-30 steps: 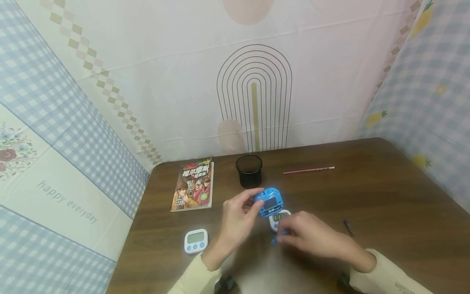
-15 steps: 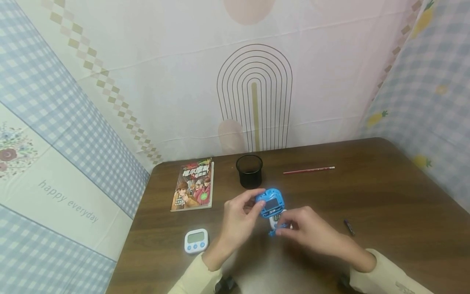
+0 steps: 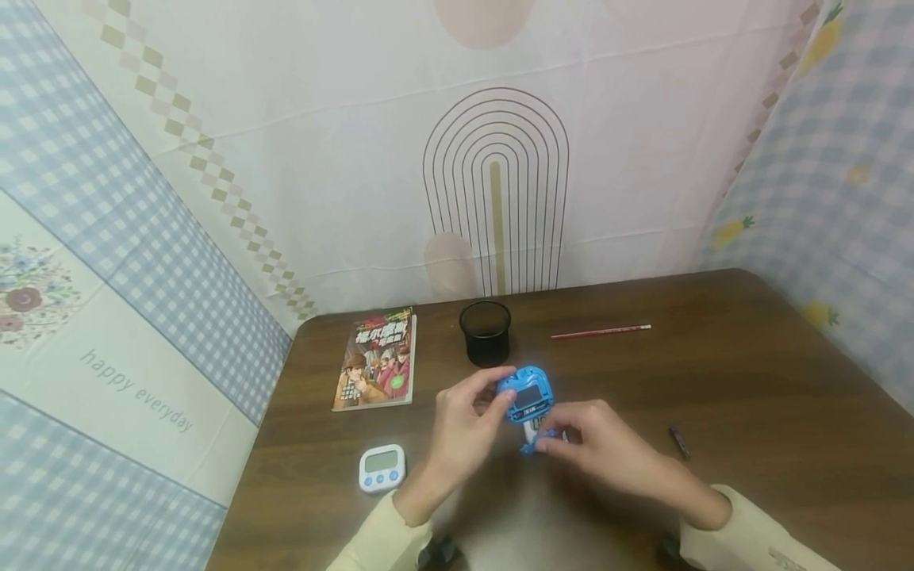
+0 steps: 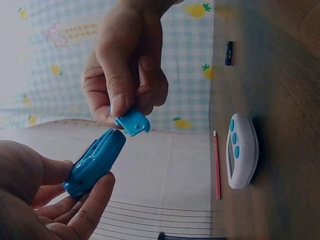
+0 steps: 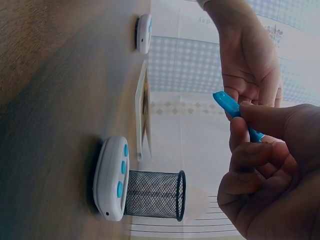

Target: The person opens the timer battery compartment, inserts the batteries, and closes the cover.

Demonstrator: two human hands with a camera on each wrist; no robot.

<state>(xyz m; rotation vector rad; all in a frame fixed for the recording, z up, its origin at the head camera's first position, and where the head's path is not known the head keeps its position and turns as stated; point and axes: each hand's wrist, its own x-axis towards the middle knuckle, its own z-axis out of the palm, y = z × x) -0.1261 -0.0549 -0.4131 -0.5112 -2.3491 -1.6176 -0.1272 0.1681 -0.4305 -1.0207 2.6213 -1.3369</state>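
Note:
My left hand (image 3: pixel 458 424) holds a rounded blue timer (image 3: pixel 530 385) by its left edge, between thumb and fingers. In the head view its facing side shows a dark rectangle and, at its lower edge, an exposed slot with a dark, lettered battery in it. Just below, my right hand (image 3: pixel 607 440) pinches a small blue battery cover (image 4: pixel 134 121) between thumb and forefinger. The left wrist view shows the cover close to the timer's upper end. Beneath both hands, a white digital timer (image 3: pixel 531 433) on the table is partly hidden by the right fingers.
On the brown table (image 3: pixel 743 357) a second white timer (image 3: pixel 382 469) lies to the left, below a book (image 3: pixel 374 361). A black mesh pen cup (image 3: pixel 485 341) stands behind the hands, a red pencil (image 3: pixel 600 331) to its right. One small dark battery (image 3: pixel 679 441) lies at right.
My right hand has moved slightly up and left with the battery cover, nearer the blue timer's lower edge, covering more of the white timer. The left hand has stayed nearly still.

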